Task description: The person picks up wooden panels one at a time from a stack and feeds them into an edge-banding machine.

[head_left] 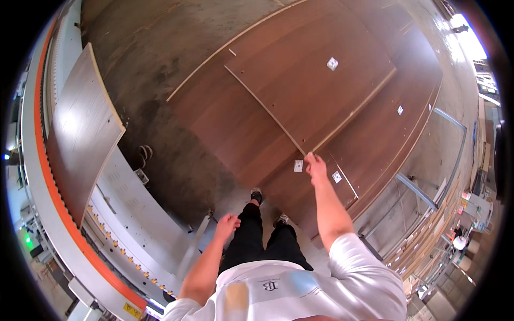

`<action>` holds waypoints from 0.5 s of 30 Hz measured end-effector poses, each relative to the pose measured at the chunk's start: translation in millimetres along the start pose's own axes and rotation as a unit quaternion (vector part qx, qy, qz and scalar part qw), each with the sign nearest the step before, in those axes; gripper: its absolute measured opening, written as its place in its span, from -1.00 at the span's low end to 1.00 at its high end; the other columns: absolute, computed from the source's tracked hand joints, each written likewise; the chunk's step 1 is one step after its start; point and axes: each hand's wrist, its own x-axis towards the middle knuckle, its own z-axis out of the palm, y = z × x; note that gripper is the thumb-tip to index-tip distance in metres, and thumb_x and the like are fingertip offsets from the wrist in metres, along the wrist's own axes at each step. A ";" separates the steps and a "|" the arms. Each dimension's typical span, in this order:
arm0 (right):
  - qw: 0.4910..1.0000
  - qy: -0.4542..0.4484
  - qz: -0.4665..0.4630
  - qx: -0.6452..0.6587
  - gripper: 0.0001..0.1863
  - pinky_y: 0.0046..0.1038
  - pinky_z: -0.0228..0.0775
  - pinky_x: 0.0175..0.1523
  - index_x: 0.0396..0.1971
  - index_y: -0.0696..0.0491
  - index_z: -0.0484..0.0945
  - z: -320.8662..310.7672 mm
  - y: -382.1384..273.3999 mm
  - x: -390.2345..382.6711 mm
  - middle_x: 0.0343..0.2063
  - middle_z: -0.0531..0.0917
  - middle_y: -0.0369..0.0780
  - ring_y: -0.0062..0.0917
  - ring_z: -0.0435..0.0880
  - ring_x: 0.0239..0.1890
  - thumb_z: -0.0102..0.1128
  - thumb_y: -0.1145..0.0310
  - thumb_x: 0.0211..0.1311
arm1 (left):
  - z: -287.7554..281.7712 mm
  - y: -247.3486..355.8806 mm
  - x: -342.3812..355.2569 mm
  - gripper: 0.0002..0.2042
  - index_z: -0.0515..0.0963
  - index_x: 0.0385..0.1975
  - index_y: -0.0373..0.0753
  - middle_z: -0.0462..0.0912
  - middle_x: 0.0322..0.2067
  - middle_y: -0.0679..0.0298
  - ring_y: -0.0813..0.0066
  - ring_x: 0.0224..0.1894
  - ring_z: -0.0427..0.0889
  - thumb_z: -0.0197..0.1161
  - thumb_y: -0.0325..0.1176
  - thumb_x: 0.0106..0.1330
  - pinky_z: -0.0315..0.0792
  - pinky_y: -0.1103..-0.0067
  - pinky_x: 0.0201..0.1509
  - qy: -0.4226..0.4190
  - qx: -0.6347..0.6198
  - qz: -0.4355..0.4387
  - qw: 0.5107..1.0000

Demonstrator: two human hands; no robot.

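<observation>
My right hand (316,165) is stretched forward with its fingers closed on the near corner of a brown wood-grain panel (316,91). This panel lies on top of other brown panels (214,128), its light, raw edges showing along two sides. A small white label (332,64) sits on its face, and another label (298,166) lies on the panel below, beside my hand. My left hand (229,224) hangs in the air near my left thigh, fingers curled in, with nothing visible in it. It touches neither the panels nor the machine.
At left stands a long white machine with an orange band (72,230); a grey-brown board (85,123) rests on it. A grey metal frame (417,191) borders the panel stack on the right. Beyond it are stacked wooden strips (412,241). My feet stand at the stack's near edge.
</observation>
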 end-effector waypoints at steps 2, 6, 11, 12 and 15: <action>1.000 -0.021 0.020 0.004 -0.71 -0.66 0.07 -0.64 -0.30 0.06 0.54 15.8 37.4 -45.3 -0.43 0.62 -0.32 -0.77 0.32 -0.67 0.29 0.13 0.35 | -3.2 17.8 17.4 -0.73 0.58 -0.08 -0.20 0.71 -0.28 0.32 0.57 -0.29 0.65 0.14 -0.15 0.48 0.48 0.59 -0.21 0.019 -0.021 0.024 0.999; 0.955 -0.212 0.083 -0.192 -0.62 -0.55 0.49 -0.31 -0.03 0.06 0.62 28.4 86.1 -126.4 -0.27 0.72 -0.27 -0.59 0.70 -0.30 0.28 0.09 0.34 | -8.5 56.4 55.3 -0.67 0.57 -0.06 -0.18 0.70 -0.24 0.31 0.56 -0.25 0.62 0.10 -0.04 0.48 0.46 0.56 -0.16 0.043 -0.063 0.033 0.997; 0.898 -0.289 0.113 -0.313 -0.63 -0.52 0.52 -0.18 -0.05 0.09 0.63 -1.1 73.5 -138.2 -0.22 0.75 -0.27 -0.58 0.74 -0.21 0.17 0.10 0.41 | 1.9 45.7 79.8 -0.42 0.53 0.12 -0.26 0.59 0.09 0.18 0.42 0.06 0.54 -0.01 0.18 0.48 0.43 0.42 0.12 0.069 -0.181 -0.030 0.981; 0.897 -0.287 0.112 -0.317 -0.63 -0.52 0.52 -0.18 -0.05 0.09 0.63 -11.4 63.7 -134.0 -0.22 0.75 -0.27 -0.58 0.74 -0.21 0.17 0.10 0.41 | 0.5 31.5 82.9 -0.42 0.53 0.12 -0.26 0.59 0.09 0.18 0.42 0.06 0.54 -0.01 0.18 0.48 0.43 0.42 0.12 0.066 -0.185 -0.029 0.980; 0.935 -0.166 -0.034 -0.310 -0.67 -0.52 0.53 -0.19 -0.15 0.10 0.66 -55.9 39.1 -118.7 -0.32 0.75 -0.28 -0.61 0.71 -0.32 0.17 0.12 0.40 | -23.1 -25.4 69.4 -0.31 0.46 0.22 -0.36 0.52 0.21 0.18 0.35 0.19 0.49 0.00 0.23 0.46 0.33 0.40 0.29 0.232 -0.158 0.067 0.957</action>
